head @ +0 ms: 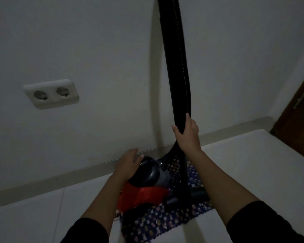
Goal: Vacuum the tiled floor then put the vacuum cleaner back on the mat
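— Can you read any text, label, brand or number here?

— None. The vacuum cleaner [146, 183] on the mat [165, 220] shows a red body and a dark round housing, but no legible brand or model mark (the room is dim, and any small print would be lost in it).

— What about the hose or the wall?

— The black hose [177, 67] is plain. The double wall socket [51, 93] carries no readable marking either.

— The mat's pattern?

— Small pale shapes on dark blue, not letters or digits as far as can be told.
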Tool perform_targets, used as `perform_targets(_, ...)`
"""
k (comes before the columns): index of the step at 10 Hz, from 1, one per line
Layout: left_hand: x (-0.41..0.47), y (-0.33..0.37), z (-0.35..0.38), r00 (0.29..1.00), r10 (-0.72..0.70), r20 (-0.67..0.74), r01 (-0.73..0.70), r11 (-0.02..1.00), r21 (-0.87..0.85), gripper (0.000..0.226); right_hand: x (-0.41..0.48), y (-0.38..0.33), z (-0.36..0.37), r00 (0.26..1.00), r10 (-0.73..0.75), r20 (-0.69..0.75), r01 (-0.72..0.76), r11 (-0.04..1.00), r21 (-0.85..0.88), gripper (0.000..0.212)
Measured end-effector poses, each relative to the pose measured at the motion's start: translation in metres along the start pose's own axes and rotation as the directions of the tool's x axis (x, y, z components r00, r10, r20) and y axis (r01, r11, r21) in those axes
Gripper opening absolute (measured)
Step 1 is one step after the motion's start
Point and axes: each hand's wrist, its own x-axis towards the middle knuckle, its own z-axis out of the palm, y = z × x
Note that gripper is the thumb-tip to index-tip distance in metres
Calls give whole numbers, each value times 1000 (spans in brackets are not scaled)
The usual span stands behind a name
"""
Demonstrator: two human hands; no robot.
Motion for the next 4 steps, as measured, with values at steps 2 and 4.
perform_targets(2,-25,47,-42,979,190,-74,-162,945,285,62,-20,-10,-34,993,68,100,-33,949,-313,88)
perform_targets(4,-45,83,-67,946,305,-113,-233,878,418,67,-37,-23,-60,993,-4,116,54,902,-429,88)
